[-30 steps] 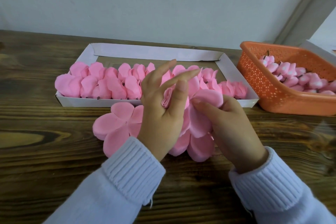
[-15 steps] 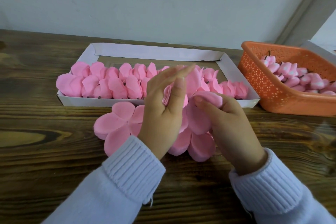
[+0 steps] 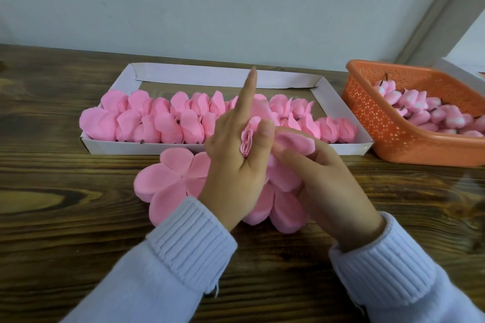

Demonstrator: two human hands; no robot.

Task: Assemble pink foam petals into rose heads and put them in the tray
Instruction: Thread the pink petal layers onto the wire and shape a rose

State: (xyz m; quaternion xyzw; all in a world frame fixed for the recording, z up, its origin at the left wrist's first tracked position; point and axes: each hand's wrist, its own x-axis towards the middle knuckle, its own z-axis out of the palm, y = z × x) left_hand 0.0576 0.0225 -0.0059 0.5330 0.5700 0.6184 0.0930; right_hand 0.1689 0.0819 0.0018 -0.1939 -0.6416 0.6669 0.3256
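- The left hand [image 3: 233, 173] gripped a rolled core [image 3: 247, 141] of pink foam between its thumb and curled fingers, while its index finger stood out straight, pointing toward 12 o'clock
- The right hand [image 3: 328, 186] lay at 3 o'clock of the left and touched it; its fingers pinched an outer petal [image 3: 296, 140] and held it against the 3 o'clock side of the core
- More lower petals [image 3: 286, 210] of the same half-made rose head spread out beneath both hands toward 6 o'clock and rested on the wooden table [image 3: 78, 231]
- A flat petal blank [image 3: 168, 181] with rounded lobes lay on the table at 9 o'clock of the left hand, its inner edge hidden under that hand and wrist
- A white cardboard tray [image 3: 225, 76] sat at 12 o'clock of the hands, its long side running across the table
- Finished rose heads [image 3: 147, 123] filled the near part of the tray in about two rows, lying on their sides, with small dark stem ends showing along the near wall
- An orange perforated basket [image 3: 380, 126] stood at 2 o'clock, just beside the tray's right end; whether the two touched could not be told
- Small pink-and-white buds [image 3: 420, 110] with dark stems were heaped inside the basket
- A pale ribbed left cuff [image 3: 191, 241] entered from 7 o'clock and a matching right cuff [image 3: 380, 262] from 5 o'clock
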